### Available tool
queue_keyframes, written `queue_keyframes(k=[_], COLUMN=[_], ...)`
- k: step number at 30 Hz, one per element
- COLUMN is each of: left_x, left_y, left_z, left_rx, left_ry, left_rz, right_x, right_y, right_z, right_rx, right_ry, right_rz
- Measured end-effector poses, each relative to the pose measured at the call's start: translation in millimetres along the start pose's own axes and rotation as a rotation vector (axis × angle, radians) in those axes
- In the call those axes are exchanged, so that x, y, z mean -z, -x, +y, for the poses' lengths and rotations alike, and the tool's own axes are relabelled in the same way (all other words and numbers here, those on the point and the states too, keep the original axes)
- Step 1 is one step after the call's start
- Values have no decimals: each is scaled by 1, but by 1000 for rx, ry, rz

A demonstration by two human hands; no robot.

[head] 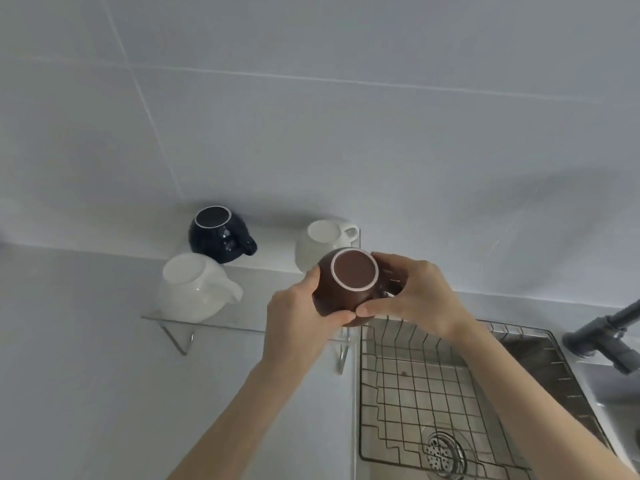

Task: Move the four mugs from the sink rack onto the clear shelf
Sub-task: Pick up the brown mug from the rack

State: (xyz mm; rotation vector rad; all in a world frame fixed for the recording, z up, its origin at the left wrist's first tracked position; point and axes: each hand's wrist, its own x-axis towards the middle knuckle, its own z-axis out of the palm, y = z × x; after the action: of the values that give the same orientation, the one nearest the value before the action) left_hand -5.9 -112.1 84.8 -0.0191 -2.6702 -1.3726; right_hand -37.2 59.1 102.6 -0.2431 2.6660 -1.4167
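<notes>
Tiled wall behind; brown mug [349,285], inverted with axis vertical, is gripped between left hand [298,317] and right hand [415,292] fingers, handle on the right-hand side, above the clear shelf [242,325] front-right corner, free spot directly below.

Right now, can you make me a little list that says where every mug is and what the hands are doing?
shelf: clear, on the wall left of the sink
navy mug: on shelf, upside down, back left
white mug, front: on shelf, upside down
white mug, back: on shelf, upside down, behind brown mug
brown mug: upside down, held at the shelf's right end
left hand: grip on brown mug
right hand: grip on brown mug
rack: no mugs in it
</notes>
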Motion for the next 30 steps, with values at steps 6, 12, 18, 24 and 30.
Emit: queue_keyframes(k=[6, 12, 18, 24, 30], left_x=[22, 23, 17, 16, 19], left_y=[-2, -6, -6, -9, -13], left_z=[-33, -52, -58, -65, -71], left_rx=[78, 131, 151, 131, 126], left_ry=[-10, 28, 72, 136, 182], left_rz=[41, 34, 14, -37, -114], right_x=[-36, -55, -60, -65, -68], right_y=[-20, -31, -31, -23, -15], right_z=[-16, -10, -3, 2, 0], right_rx=[-5, -35, -60, -45, -49], right_ry=[14, 30, 56, 45, 13], right_rz=[-97, -133, -112, -61, -34])
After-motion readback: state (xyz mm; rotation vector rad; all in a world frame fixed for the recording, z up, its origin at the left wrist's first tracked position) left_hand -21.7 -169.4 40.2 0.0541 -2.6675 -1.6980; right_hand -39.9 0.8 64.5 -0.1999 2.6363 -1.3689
